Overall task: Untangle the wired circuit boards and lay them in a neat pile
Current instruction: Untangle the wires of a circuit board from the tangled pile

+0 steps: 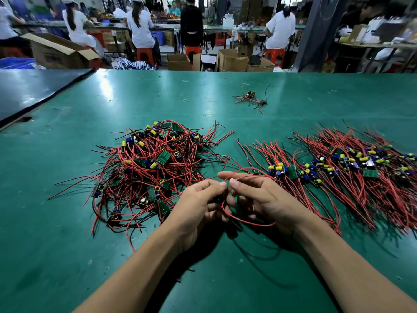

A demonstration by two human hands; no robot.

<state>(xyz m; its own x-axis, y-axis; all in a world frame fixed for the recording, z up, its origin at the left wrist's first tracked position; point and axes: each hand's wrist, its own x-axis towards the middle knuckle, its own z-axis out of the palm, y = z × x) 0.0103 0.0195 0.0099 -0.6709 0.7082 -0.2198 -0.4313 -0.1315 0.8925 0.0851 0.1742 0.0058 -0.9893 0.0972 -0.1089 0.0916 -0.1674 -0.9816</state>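
So, biggest thing first: the green bench [140, 91] has the tangled heap [153, 168] of wired boards left of centre. The sorted pile [343, 168] is fanned out on the right, boards in a row and leads running the same way. 1 small stray clump [250, 99] sits well apart at the far side.

My guess on handling: each board is light and stiff, with upright capacitors I wouldn't want to snag. The leads are thin, floppy and springy, so they hook onto everything. Yanking a wire probably drags half the heap along and stresses the solder joints, so I'd hold the board by its edge and feed the wires out slowly.

Now the hands, close together just in front of the heap. The left hand [198, 206] has its fingers curled in, pinching a red lead [248, 220] at the fingertips. The right hand [261, 197] is looser, thumb and forefinger closed on the same lead, which loops over and under it. Whatever board it belongs to is mostly hidden between the 2 palms.
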